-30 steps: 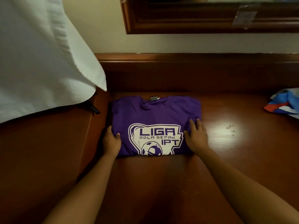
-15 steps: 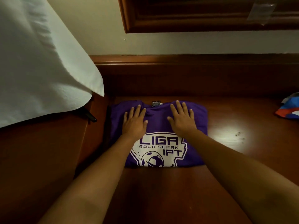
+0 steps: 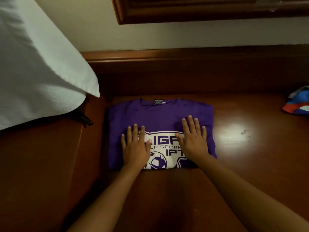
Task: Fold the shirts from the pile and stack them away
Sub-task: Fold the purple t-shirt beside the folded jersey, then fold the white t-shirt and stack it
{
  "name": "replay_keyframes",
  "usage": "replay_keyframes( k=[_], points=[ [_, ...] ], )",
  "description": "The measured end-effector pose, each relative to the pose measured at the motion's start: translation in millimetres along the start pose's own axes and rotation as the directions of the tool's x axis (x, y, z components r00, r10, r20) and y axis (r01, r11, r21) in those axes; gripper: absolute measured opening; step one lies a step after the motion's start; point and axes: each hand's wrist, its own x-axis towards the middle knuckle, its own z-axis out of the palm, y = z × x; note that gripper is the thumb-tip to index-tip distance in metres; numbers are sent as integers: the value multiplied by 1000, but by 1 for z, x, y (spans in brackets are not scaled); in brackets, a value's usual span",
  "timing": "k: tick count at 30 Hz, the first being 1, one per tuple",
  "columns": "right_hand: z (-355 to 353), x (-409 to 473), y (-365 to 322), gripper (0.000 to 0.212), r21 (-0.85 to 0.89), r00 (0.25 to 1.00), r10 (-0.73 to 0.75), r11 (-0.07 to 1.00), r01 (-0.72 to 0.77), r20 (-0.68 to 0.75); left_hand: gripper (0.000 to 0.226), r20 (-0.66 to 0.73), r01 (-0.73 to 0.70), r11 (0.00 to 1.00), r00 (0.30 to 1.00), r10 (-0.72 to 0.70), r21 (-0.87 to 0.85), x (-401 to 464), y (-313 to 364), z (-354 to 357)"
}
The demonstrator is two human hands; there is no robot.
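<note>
My hands lie flat on the folded purple shirt (image 3: 160, 118), fingers straight and spread, palms down, gripping nothing. My left hand (image 3: 136, 147) covers the left part of the white print; my right hand (image 3: 194, 139) rests over its right part, reaching a little farther toward the collar. The shirt lies squared up, collar away from me, with a small neck tag (image 3: 158, 101) showing at the top edge.

It sits on a dark reddish wooden tabletop (image 3: 250, 164), close to the left side, with a bright glare patch just right of it. A wooden ledge runs along the back under a pale wall, and a dark wood frame (image 3: 200, 10) hangs above. White cloth (image 3: 36, 72) drapes over the raised wood at my left. A red, blue and white garment (image 3: 298, 104) lies at the far right edge.

The print reads "LIGA", partly "SEPAK", and "IPT", above a ball emblem.
</note>
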Motion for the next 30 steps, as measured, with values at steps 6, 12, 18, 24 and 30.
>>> replay_keyframes(
  k=[6, 12, 18, 24, 30],
  points=[
    [11, -5, 22, 72, -52, 999, 12, 999, -9, 47, 67, 56, -15, 998, 998, 12, 63, 2, -16, 7],
    [6, -22, 18, 68, -42, 1000, -9, 999, 8, -6, 63, 61, 8, 1000, 998, -10, 27, -2, -11, 1],
    [-10, -28, 36, 66, 32, 994, 9, 999, -13, 110, 60, 52, 14, 1000, 999, -13, -24, -9, 6, -11],
    [-52, -65, 59, 62, 148, 997, 57, 987, -63, 49, 55, 60, -82, 988, 994, 90, -133, -44, 59, -42],
    [-87, -144, 117, 59, 156, 998, 59, 986, -58, 1, 52, 38, -148, 976, 987, 156, -157, -107, 140, -59]
  ],
)
